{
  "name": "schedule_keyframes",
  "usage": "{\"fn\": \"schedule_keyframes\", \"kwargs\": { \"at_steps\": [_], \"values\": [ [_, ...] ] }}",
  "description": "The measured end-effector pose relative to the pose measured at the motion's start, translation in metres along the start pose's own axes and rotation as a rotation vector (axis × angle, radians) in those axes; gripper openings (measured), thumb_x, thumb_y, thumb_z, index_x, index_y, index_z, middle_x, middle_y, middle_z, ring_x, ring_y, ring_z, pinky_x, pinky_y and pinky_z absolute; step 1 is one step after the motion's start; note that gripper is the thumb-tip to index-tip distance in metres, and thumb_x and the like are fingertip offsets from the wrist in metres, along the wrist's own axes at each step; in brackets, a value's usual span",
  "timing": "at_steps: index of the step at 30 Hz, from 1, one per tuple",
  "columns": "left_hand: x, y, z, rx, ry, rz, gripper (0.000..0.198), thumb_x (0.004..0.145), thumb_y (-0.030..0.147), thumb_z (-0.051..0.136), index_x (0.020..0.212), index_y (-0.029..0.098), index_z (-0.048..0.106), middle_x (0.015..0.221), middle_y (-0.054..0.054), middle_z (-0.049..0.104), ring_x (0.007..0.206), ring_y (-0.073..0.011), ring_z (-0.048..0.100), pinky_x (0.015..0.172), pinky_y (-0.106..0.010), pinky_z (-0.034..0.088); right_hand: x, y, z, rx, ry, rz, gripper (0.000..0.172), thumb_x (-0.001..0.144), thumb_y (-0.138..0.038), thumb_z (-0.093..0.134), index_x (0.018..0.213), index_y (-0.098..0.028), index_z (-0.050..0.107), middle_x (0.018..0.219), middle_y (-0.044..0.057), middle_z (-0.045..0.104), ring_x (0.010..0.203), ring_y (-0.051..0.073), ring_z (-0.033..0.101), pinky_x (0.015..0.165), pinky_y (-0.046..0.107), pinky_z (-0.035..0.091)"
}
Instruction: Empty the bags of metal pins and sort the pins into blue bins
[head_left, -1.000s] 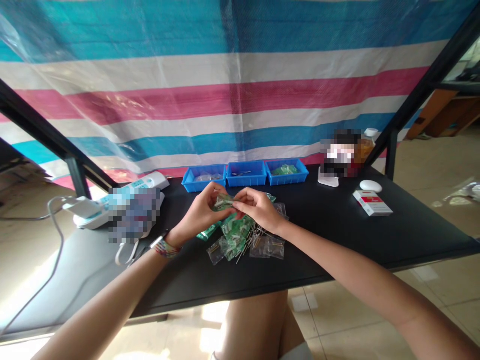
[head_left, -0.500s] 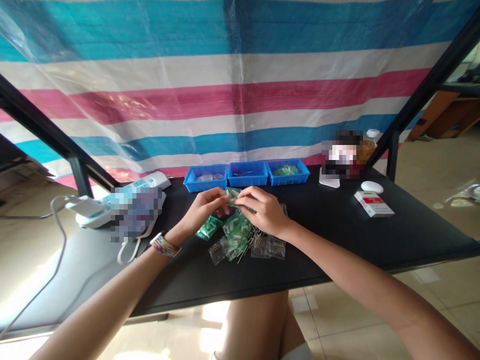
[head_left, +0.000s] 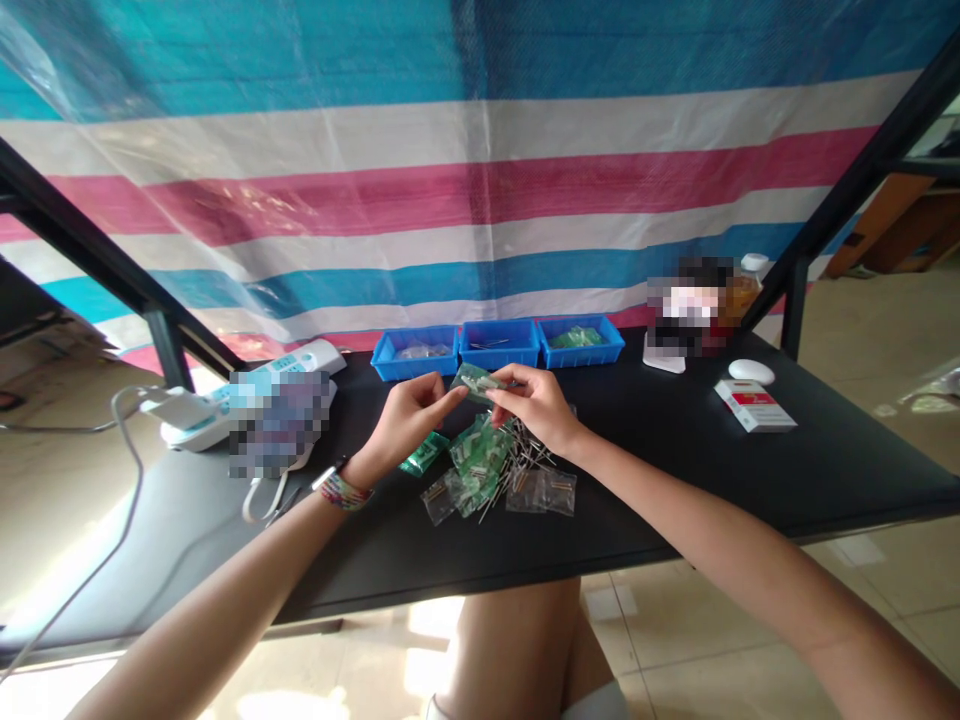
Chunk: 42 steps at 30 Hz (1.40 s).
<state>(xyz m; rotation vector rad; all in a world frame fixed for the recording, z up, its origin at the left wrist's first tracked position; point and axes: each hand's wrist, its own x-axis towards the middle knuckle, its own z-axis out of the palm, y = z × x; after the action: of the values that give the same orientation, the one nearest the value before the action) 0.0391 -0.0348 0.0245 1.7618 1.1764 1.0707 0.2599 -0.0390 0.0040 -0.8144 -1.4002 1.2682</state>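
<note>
Between my two hands, a small green plastic packet (head_left: 478,382) with pale pieces inside is held above the black table. My left hand (head_left: 412,415) pinches its left edge between thumb and fingers. On the other side, my right hand (head_left: 536,405) grips the right edge. Below them lies a pile of green packets (head_left: 480,455) mixed with thin metal rods (head_left: 517,462). Clear bags with small brass-coloured pieces (head_left: 541,492) rest at the near side of the pile. Another green packet (head_left: 425,455) sits under my left hand.
Behind my hands stand three blue bins: the left (head_left: 416,372) holds clear bags, the middle (head_left: 499,357) thin rods, the right (head_left: 581,354) green packets. A power strip (head_left: 300,362) with cables lies left. A red-and-white box (head_left: 754,408), white oval object (head_left: 751,372) and bottle (head_left: 744,285) are right.
The green packet has been turned flatter and shows more between my hands. My fingers have spread slightly apart along its edges. The whole view has shifted a little.
</note>
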Motion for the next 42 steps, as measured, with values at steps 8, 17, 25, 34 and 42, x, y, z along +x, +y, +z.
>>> {"fn": "schedule_keyframes", "kwargs": {
  "at_steps": [8,17,25,34,42],
  "values": [
    [0.006,0.000,-0.001,-0.381,-0.164,-0.213,0.057,0.086,0.067,0.076,0.096,0.011,0.079,0.086,-0.014,0.081,0.072,-0.0234,0.076,0.060,-0.029,0.056,-0.004,0.005,-0.005,-0.493,0.053,-0.553,0.022,0.097,-0.018,0.067,0.105,-0.025,0.086,0.109,0.009,0.074,0.091,0.020,0.073,0.083,0.035,0.063],
    [0.004,-0.002,-0.001,-0.202,-0.113,-0.021,0.043,0.088,0.052,0.081,0.107,0.014,0.080,0.091,-0.009,0.081,0.072,-0.0183,0.073,0.066,-0.028,0.059,0.003,0.010,-0.001,0.063,-0.033,-0.004,0.047,0.086,-0.041,0.084,0.130,-0.025,0.075,0.117,0.008,0.081,0.091,0.024,0.080,0.088,0.047,0.071],
    [-0.001,-0.001,0.000,0.209,-0.120,0.213,0.039,0.099,0.046,0.066,0.126,0.017,0.069,0.105,-0.009,0.077,0.090,-0.0204,0.073,0.079,-0.031,0.059,0.023,-0.012,-0.045,-0.498,0.245,-0.419,0.018,0.098,-0.035,0.070,0.105,-0.022,0.080,0.103,0.009,0.081,0.087,0.025,0.078,0.081,0.043,0.068],
    [0.006,0.010,-0.052,0.918,-0.502,0.075,0.040,0.085,0.046,0.068,0.115,0.020,0.076,0.109,-0.011,0.073,0.100,-0.0298,0.071,0.095,-0.042,0.054,0.035,-0.009,-0.114,-1.369,0.278,-0.327,0.030,0.098,-0.024,0.060,0.118,-0.018,0.083,0.119,0.014,0.083,0.119,0.035,0.075,0.120,0.058,0.047],
    [0.010,-0.008,-0.061,0.789,-0.668,-0.041,0.039,0.083,0.053,0.071,0.106,0.021,0.070,0.103,-0.006,0.071,0.084,-0.0213,0.065,0.076,-0.030,0.048,0.034,-0.012,-0.107,-1.244,0.411,-0.415,0.039,0.096,-0.012,0.049,0.119,-0.018,0.079,0.121,0.012,0.083,0.111,0.031,0.077,0.103,0.043,0.056]
  ]
}}
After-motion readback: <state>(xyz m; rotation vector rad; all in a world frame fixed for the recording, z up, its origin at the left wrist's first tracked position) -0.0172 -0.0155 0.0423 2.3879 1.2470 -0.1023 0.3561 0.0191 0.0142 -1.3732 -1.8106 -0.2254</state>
